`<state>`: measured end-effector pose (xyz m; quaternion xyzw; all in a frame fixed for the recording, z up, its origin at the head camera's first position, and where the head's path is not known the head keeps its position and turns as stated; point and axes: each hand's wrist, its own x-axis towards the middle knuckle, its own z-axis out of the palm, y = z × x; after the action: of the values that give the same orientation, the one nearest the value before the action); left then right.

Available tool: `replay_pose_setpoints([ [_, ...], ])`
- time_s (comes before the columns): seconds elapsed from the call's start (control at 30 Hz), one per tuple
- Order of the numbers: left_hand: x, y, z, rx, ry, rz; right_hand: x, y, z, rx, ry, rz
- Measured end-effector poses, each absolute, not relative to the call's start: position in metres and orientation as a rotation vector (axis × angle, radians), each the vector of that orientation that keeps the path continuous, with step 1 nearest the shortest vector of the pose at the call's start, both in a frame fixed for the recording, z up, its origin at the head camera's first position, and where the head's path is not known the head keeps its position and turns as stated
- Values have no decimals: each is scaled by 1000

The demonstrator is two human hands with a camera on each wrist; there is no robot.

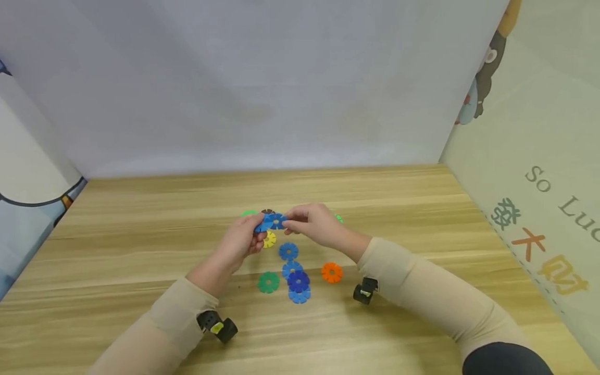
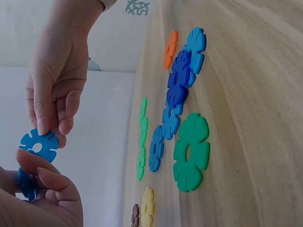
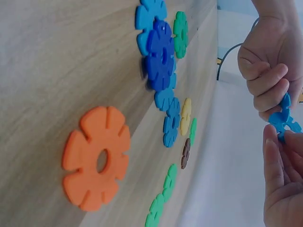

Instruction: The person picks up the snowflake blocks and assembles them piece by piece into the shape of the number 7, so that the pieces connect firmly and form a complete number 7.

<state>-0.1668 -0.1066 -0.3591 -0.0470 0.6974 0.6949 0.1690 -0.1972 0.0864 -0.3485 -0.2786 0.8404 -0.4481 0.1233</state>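
Observation:
Above the far part of the table, both hands hold blue flower-shaped slotted discs. My left hand [image 1: 240, 238] grips one blue disc [image 2: 27, 185] between thumb and curled fingers. From the other side my right hand [image 1: 320, 225] pinches the edge of a second blue disc [image 2: 40, 145] with thumb and fingertips. The two discs meet at an angle in the right wrist view, where the blue pieces [image 3: 283, 118] sit between both hands. Fingers cover part of them, so how deep the slots are engaged cannot be told.
Nearer on the wooden table [image 1: 140, 229] lie a dark blue disc [image 1: 298, 281] on top of lighter blue ones, a green disc [image 1: 269, 282] and an orange disc [image 1: 332, 272]. A yellow disc [image 1: 269, 239], a brown one [image 3: 185, 153] and light green ones [image 3: 161, 201] lie farther back.

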Motion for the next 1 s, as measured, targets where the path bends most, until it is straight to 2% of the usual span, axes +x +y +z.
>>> replay_pose_setpoints([
  [0.27,-169,-112,-362,-84,2184,1850,-197,89,-353,-767,2467,-1280],
  [0.57,-168,-114,-364,195,2300,1768,-196,83,-356,-723,2377,-1326],
  [0.8,-170,-113,-369,163,2254,1836,-198,86,-359,-744,2382,-1263],
  [1.0,-170,-119,-370,110,2248,1872,-203,93,-369,-816,2464,-963],
])
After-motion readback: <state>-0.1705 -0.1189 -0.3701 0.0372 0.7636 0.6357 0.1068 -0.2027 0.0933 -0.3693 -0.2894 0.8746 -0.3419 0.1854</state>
